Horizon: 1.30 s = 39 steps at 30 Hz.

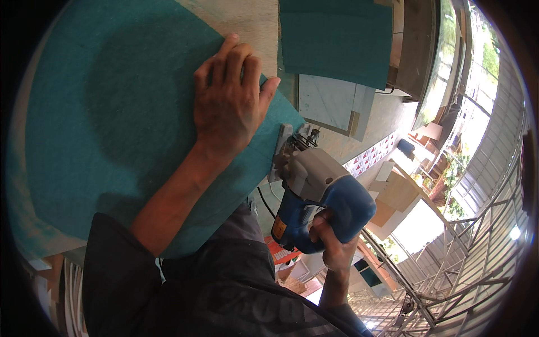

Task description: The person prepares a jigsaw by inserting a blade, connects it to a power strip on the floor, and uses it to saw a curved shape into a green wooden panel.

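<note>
My left hand (230, 98) presses on a large green board (135, 101) close to its slanted edge. Its fingers point away from me and the thumb is spread to the right. In my right hand (335, 244) is a blue and grey jigsaw (325, 185), held by its rear handle with the fingers wrapped round it. The flat metal base of the jigsaw (281, 151) rests at the board's right corner. Its blade cannot be made out. A dark cord (265, 203) runs near the tool, beside my leg.
A pale wooden surface (255, 19) lies under the green board at the top. Beyond it are another green panel (337, 45) and a pale grey sheet (331, 101). More boards (398, 194) lean farther right. A red box (282, 251) sits low beside my leg.
</note>
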Available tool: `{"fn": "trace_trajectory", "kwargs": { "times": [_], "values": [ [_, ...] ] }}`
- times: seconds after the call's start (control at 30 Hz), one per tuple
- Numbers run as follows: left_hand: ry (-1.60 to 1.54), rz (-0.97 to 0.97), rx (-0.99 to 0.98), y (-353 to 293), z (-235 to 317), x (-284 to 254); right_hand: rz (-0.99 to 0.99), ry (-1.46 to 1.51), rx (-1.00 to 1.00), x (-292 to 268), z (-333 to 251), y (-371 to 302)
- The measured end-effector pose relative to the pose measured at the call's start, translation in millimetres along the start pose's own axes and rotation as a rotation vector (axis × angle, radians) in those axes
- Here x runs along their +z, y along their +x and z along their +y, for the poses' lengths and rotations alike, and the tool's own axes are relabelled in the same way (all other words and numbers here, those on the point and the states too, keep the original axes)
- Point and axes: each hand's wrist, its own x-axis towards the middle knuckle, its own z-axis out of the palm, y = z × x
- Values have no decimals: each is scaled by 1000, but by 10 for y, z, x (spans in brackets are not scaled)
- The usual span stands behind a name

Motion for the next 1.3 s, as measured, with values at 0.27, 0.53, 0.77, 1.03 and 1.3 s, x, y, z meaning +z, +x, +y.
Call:
{"fn": "trace_trajectory", "kwargs": {
  "times": [0.27, 0.53, 0.77, 1.03, 1.3],
  "values": [
    [3, -1, 1, 1, -22, -18, 4, 42, -6, 39, -40, 8],
    [22, -7, 10, -13, 1, -8, 2, 51, -8, 29, -52, 11],
    [18, -11, 10, -8, -11, -11, -22, 20, -7, -7, -47, 23],
    [29, -4, 20, 1, -13, -34, -28, -9, 0, -65, -78, 61],
    [12, -14, 10, 8, -6, -77, -49, -50, -22, -117, -76, 93]
  ]
}}
